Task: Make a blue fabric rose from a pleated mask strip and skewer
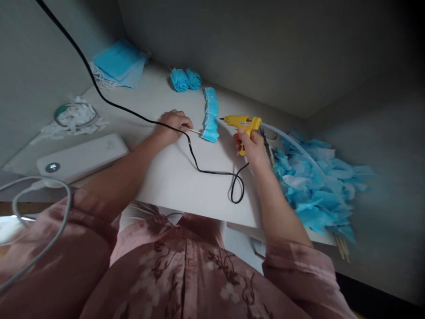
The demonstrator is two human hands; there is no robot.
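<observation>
Head view shows the right hand point(253, 146) closed around a yellow glue gun point(241, 122), nozzle just beside the blue ruffled strip point(210, 115) on the table point(172, 177), while the left hand point(174, 124) pinches the thin stick point(194, 130) carrying that strip. I think the hot tip may burn the strip or fingers, and the black cord point(212, 173) crossing the left hand may drag the stick.
</observation>
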